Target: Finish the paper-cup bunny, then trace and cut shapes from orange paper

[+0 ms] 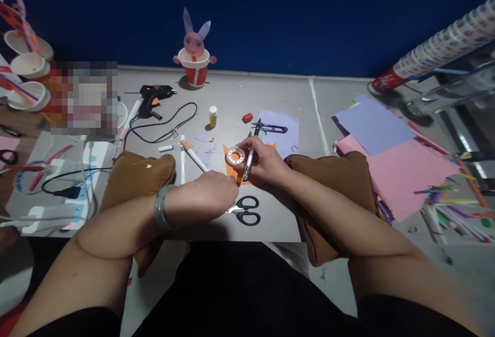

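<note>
My right hand is closed, with a clear-barrelled pen between its fingers. A small white-and-copper tape roll sits at its fingertips. Below them lies a piece of orange paper. My left hand is curled, its fingertips close to the paper's lower left edge; whatever they pinch is hidden. Black-handled scissors lie in front of the hands, blades partly under my left hand. An orange-and-white marker lies beyond my left hand. Behind the right hand are purple paper and dark thread snips.
A paper cup with a rabbit figure stands at the back. A black glue gun with its cord, a yellow bottle and a red cap lie nearer. Brown cushions support both arms. Pink paper and a cup stack are right.
</note>
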Demonstrator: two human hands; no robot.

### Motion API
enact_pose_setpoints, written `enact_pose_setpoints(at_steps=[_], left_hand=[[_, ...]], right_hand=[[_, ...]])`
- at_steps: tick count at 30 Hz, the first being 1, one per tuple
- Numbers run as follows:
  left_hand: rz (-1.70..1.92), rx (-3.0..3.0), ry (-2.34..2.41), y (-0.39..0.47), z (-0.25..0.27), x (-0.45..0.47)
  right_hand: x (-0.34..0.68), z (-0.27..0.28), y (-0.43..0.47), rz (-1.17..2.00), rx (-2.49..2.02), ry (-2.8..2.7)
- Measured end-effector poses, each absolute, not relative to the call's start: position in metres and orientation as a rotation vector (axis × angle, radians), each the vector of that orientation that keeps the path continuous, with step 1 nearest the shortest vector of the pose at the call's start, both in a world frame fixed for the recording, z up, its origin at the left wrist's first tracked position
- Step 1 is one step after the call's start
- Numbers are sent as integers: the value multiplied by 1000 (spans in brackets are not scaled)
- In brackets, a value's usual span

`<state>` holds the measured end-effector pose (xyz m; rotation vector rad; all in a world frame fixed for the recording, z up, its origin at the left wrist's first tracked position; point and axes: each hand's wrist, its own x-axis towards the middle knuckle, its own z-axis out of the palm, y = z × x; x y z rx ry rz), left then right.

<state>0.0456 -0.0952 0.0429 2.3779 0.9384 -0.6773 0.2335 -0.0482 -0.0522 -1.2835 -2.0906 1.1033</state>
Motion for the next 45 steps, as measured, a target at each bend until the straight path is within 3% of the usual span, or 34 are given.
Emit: enact_pose_setpoints(at_steps=[15, 26, 45], left_hand=[[-666, 2409, 1364, -97, 37, 51], [-795, 2425, 1251, -97, 45, 52], [-702, 2465, 1215, -94, 38, 45]], right_hand=[[234, -50, -48, 1075, -1317, -2134], [234, -47, -47, 1093, -1332, -2138], [241, -50, -48, 1052, -1167, -2051]])
